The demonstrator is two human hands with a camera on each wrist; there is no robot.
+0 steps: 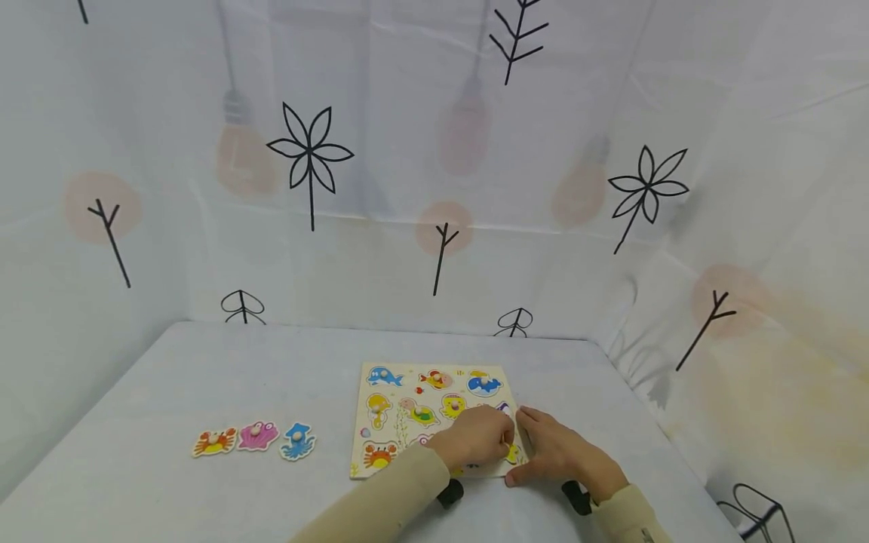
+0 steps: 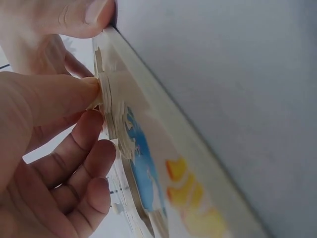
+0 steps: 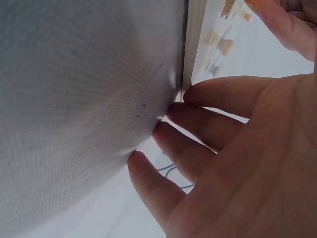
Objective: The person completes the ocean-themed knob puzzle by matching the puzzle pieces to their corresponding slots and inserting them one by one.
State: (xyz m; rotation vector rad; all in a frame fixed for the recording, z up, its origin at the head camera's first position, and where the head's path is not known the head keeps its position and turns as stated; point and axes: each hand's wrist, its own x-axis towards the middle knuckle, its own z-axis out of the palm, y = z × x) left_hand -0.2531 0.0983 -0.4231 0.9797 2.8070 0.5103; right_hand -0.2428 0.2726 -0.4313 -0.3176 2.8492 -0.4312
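A wooden peg puzzle board point(image 1: 411, 371) with sea animals lies on the table. Over its lower right part, my left hand point(image 1: 477, 436) pinches a small wooden puzzle piece point(image 2: 108, 106) by thumb and forefinger, the other fingers loosely bent. Whether that piece sits in its recess cannot be made out. A bit of yellow point(image 1: 514, 454) shows beside the left hand. My right hand point(image 1: 566, 452) lies along the board's right side, its fingers point(image 3: 223, 96) fairly straight and touching the edge and tabletop, thumb at the front corner.
Left of the board lie three loose pieces: an orange crab point(image 1: 214, 443), a pink shell point(image 1: 258, 435) and a blue squid point(image 1: 297, 441). The white-covered table point(image 1: 271, 377) meets a printed cloth point(image 1: 380, 264) at the back and sides.
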